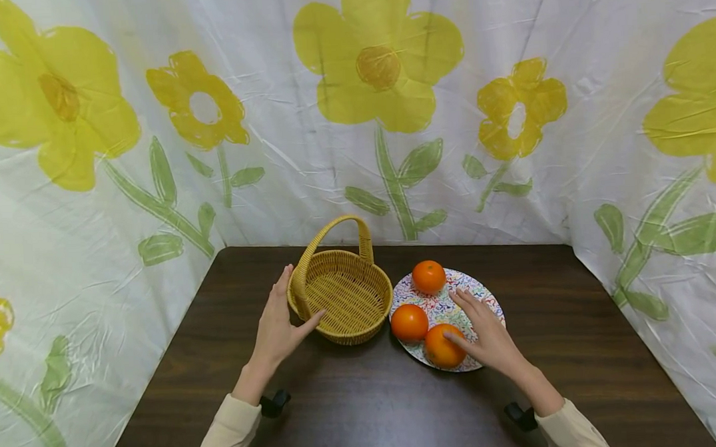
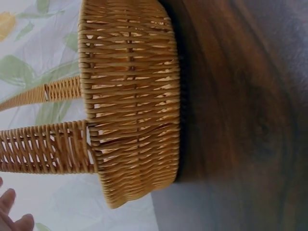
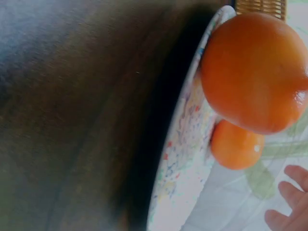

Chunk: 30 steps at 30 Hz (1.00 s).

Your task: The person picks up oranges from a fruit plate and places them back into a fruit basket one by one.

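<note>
A yellow wicker basket (image 1: 343, 294) with an arched handle stands on the table with nothing inside. My left hand (image 1: 278, 323) is at its left side, fingers extended and thumb near the front rim; whether it touches the basket I cannot tell. To the right, a colourful patterned plate (image 1: 484, 298) bears three oranges: one at the back (image 1: 429, 277), one at the left (image 1: 409, 323) and one at the front (image 1: 445, 346). Over the plate's right part hovers my right hand (image 1: 489, 334), fingers spread, thumb by the front orange. In the right wrist view its fingertips (image 3: 291, 192) hold nothing.
The dark wooden table (image 1: 366, 410) extends in front of the basket and plate and to both sides. A white curtain (image 1: 284, 187) with yellow flowers hangs behind and along the sides. Basket and plate stand side by side, almost touching. Each wrist wears a dark band.
</note>
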Tool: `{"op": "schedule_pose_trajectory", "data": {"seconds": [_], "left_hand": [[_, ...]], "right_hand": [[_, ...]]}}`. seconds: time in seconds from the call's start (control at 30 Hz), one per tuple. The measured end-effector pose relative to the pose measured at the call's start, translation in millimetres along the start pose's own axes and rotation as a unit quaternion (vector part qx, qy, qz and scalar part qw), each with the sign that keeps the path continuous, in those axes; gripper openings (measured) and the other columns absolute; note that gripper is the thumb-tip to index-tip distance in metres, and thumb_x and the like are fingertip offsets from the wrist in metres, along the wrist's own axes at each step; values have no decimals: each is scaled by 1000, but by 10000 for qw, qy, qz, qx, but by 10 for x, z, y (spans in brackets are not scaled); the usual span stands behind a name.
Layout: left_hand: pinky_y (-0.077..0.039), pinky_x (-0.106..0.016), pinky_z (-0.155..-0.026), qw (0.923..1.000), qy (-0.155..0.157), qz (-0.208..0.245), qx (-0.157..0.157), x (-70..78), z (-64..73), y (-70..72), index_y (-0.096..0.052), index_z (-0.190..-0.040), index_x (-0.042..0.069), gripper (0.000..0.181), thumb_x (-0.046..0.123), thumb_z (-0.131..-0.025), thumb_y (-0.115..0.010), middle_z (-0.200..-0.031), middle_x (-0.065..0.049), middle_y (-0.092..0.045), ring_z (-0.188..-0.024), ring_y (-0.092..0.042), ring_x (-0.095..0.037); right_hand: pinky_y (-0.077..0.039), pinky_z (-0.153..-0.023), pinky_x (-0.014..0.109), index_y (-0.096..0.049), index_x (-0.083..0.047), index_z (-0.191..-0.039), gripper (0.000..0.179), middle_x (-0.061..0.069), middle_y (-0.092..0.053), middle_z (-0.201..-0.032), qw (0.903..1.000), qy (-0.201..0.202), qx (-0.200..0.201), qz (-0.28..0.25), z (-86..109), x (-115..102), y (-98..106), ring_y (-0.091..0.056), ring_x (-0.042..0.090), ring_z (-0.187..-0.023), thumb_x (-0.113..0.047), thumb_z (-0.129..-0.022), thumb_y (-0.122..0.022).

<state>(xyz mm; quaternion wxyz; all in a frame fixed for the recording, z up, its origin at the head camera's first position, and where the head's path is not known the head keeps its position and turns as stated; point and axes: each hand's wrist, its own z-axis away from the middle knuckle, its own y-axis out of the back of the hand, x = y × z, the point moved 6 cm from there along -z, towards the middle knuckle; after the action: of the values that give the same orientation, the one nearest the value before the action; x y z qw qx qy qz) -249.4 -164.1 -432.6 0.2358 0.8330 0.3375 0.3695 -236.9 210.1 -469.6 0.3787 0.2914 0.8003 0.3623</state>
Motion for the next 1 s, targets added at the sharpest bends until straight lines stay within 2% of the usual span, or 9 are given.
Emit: {"op": "schedule_pose_trajectory", "data": {"seconds": [0.13, 0.33, 0.43, 0.53, 0.7, 0.8, 1.0], "left_hand": [[-25, -54, -108, 9992, 358, 26, -182, -60, 44, -42, -10, -151, 16, 108, 36, -71, -79, -152, -5, -24, -135, -31, -32], [-28, -59, -104, 9965, 697, 60, -453, -142, 104, -101, -8, -151, 18, 105, 41, -74, -76, -153, -9, -22, -136, -27, -34], [-28, -59, -103, 9957, 746, 9, -556, -173, 120, -121, -9, -151, 20, 105, 43, -74, -75, -152, -11, -24, -138, -24, -34], [-22, -56, -108, 9936, 837, -64, -752, -207, 141, -152, -10, -151, 19, 104, 47, -74, -74, -151, -12, -25, -140, -20, -31], [-16, -53, -111, 9850, 1124, -275, -1279, -279, 209, -240, -14, -149, 7, 105, 57, -75, -67, -152, -16, -21, -141, -15, -30], [-16, -54, -111, 9803, 1234, -392, -1494, -315, 235, -286, -18, -148, 2, 105, 62, -75, -64, -151, -18, -21, -142, -13, -31], [-14, -55, -111, 9783, 1300, -385, -1569, -330, 255, -310, -21, -148, 7, 103, 62, -74, -65, -152, -14, -21, -142, -10, -32]], "right_hand": [[-31, -99, 61, -43, -7, -139, 75, 13, -39, -144, 10000, 51, -42, -14, 31, 13, -35, -37, 37, -130, -33, -77, -74], [-28, -99, 63, -43, -12, -140, 75, 13, -41, -142, 10000, -8, -85, 33, 79, 37, -81, -38, 37, -129, -36, -77, -74], [-30, -100, 61, -41, -15, -141, 75, 14, -42, -142, 9999, -46, -125, -18, 104, 42, -104, -38, 37, -129, -37, -77, -73], [-31, -100, 60, -41, -15, -141, 74, 13, -42, -141, 9997, -98, -214, -28, 129, 47, -131, -38, 37, -129, -39, -78, -72], [-33, -98, 60, -43, -12, -140, 73, 14, -44, -140, 9993, -159, -326, -68, 168, 51, -168, -39, 37, -128, -40, -78, -72], [-35, -97, 60, -42, -12, -140, 75, 14, -45, -139, 9992, -125, -379, -89, 184, 48, -184, -40, 37, -127, -40, -78, -72], [-39, -95, 56, -43, -10, -139, 76, 11, -47, -137, 9988, -71, -448, -185, 211, 40, -202, -43, 35, -125, -41, -77, -73]]}}
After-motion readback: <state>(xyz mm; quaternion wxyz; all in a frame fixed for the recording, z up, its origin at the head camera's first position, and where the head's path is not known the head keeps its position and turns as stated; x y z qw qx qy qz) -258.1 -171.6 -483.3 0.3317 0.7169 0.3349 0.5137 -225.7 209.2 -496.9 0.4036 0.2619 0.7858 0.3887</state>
